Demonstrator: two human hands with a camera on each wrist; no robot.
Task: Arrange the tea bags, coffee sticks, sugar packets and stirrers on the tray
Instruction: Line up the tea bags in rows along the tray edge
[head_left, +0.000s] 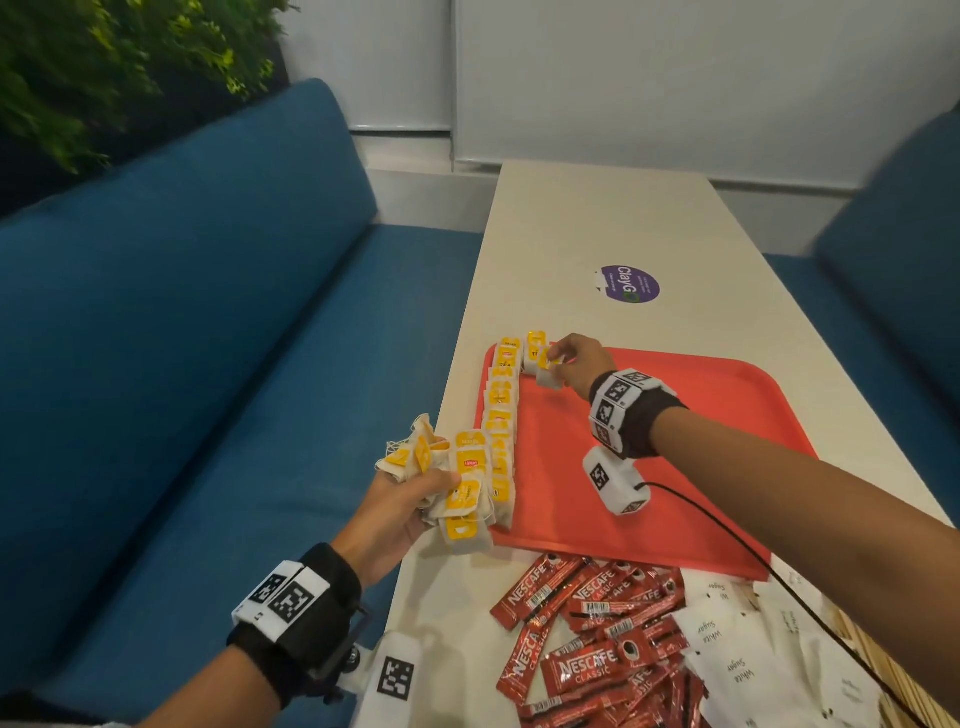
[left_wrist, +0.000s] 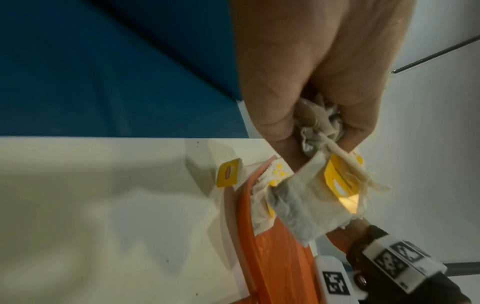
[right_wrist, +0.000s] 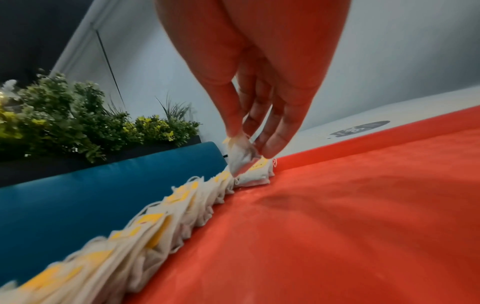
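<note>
My left hand (head_left: 400, 512) grips a bunch (head_left: 441, 475) of tea bags, fingers and thumb curled round their crumpled paper and strings; the yellow tags fan out above and ahead of my knuckles. The hand is at the table's (head_left: 597, 218) left edge, over the near-left corner of the tray (head_left: 675, 467). Beyond the hand is a blue sofa (head_left: 182, 338), and past it green plants (head_left: 104, 67).

Just right of that grip, a row (head_left: 501, 415) of tea bags lies along the tray's left rim, overlapping one another, from the near corner to the far corner. In the right wrist view the row runs from near the camera to my fingertips.

At the row's far end my right hand (head_left: 582, 364) pinches one tea bag (right_wrist: 242, 158) between thumb and fingertips. That bag hangs tilted, touching or just above another bag lying flat below it in the tray's far-left corner; I cannot tell which. The rest of the tray, right of this grip, is bare red plastic.

Beyond my right hand a purple sticker (head_left: 629, 283) sits on the table. Below my right forearm, off the tray's near edge, red coffee sticks (head_left: 587, 639) lie in a loose heap, and right of them white sugar packets (head_left: 727, 654).
</note>
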